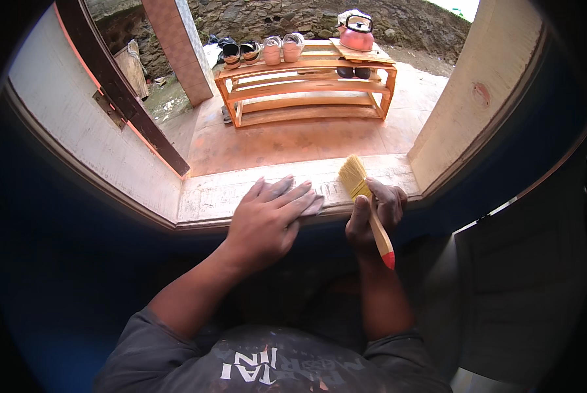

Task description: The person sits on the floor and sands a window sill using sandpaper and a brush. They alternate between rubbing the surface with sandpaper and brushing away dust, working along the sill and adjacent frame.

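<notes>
My left hand (266, 223) lies palm down on the white wooden window sill (207, 199), its fingertips dusted white. Under its fingers it holds a pale folded sheet (314, 206), perhaps sandpaper, mostly covered by the hand. To the right, my right hand (379, 209) grips a flat paintbrush (382, 240) with a wooden handle and a red end. The brush's pale bristles point up and away, over the right part of the sill. Whether they touch the wood I cannot tell. Worn, whitish marks run along the sill between the hands.
White frame posts rise at left (92, 123) and right (470, 98). A dark sash (121, 93) with a hinge (109, 108) stands outward at left. Outside, a slatted wooden rack (308, 91) carries shoes (272, 51) and a pink kettle (356, 39). Behind is a stone wall (293, 17).
</notes>
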Available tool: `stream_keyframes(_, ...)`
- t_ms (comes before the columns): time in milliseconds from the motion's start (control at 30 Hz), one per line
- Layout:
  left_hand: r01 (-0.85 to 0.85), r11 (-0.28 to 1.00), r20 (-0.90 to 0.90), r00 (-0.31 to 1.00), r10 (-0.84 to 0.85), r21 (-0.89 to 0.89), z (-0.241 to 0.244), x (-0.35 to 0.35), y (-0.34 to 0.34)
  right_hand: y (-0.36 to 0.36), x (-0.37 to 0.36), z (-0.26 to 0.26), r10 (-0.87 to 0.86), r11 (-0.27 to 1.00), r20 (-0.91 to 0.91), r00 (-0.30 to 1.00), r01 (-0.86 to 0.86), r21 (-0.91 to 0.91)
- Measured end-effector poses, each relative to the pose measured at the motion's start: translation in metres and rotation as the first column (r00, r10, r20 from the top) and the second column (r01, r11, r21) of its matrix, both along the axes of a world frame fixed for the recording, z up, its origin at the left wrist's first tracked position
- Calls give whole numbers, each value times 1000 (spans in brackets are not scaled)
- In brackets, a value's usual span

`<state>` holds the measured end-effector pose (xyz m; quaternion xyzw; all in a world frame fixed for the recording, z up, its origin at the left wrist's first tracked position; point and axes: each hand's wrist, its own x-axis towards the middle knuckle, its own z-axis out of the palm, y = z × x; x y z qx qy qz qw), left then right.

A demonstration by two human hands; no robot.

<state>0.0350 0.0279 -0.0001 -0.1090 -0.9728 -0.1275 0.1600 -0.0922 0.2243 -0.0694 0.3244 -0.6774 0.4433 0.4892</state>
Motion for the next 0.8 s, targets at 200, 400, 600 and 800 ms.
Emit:
stream_keyframes(200,28,1000,-27,999,-28,10,-8,-11,7,2,1,-6,-14,999,25,1000,13,39)
stream_keyframes(400,7,1000,20,1000,-7,-14,-2,9,-10,5,2,-5,-33,998,28,999,32,54)
stream_keyframes(600,61,998,-51,997,-61,-5,-7,-26,15,-2,-3,-2,-23,1000,-27,999,23,-4)
stream_keyframes(800,25,999,-4,1000,-25,-21,-7,28,-12,7,3,-4,-29,997,39,999,26,75)
